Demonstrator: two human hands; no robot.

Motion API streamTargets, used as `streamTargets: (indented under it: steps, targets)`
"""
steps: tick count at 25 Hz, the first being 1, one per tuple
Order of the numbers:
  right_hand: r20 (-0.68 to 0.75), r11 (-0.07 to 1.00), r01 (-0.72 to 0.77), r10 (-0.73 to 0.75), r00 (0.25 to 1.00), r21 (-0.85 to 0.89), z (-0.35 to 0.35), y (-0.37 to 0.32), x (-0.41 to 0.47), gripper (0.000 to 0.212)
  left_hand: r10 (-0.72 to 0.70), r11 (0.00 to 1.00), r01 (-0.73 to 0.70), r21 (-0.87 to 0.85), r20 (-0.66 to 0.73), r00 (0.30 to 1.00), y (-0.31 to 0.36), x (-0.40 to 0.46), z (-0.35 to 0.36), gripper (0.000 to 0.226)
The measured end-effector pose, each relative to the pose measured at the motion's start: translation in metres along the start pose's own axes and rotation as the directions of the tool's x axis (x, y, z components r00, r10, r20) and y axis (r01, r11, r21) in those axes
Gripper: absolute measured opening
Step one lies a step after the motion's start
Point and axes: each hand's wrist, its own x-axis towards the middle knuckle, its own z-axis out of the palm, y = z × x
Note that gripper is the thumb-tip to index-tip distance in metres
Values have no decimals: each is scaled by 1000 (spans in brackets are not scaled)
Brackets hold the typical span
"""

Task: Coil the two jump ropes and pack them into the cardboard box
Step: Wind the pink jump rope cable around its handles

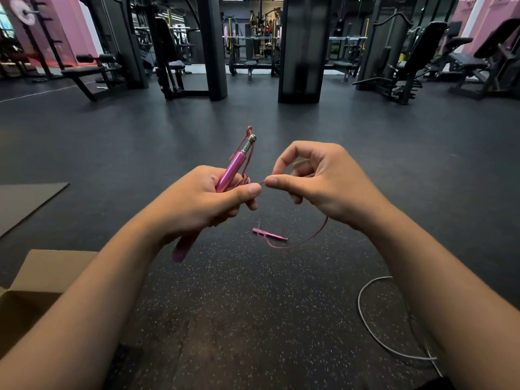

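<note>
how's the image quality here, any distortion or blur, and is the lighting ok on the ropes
Head view: wide-angle bending bows the gym machines at the edges and stretches both forearms; the left hand gripping the pink handle and the right hand pinching the pink rope are fairly sharp; the second pink handle on the floor is soft; dim light, but the white rope stands out on the dark floor.

No legible text, label, brand, number or sign appears on any surface here (the cardboard box [42, 274] shows plain flaps, the distant gym machines [394, 60] are too blurred).
</note>
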Motion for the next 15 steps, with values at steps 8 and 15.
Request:
streamTargets:
  steps: [8,15]
  targets:
    - [19,995,61,-60,998,-81,-1,7,3,7,-21,997,21,-75,0,1000,-1,1,2,32]
    - [-68,989,102,-109,992,-106,7,8,1,9,-44,975,48,-218,25,999,1,-1,5,26]
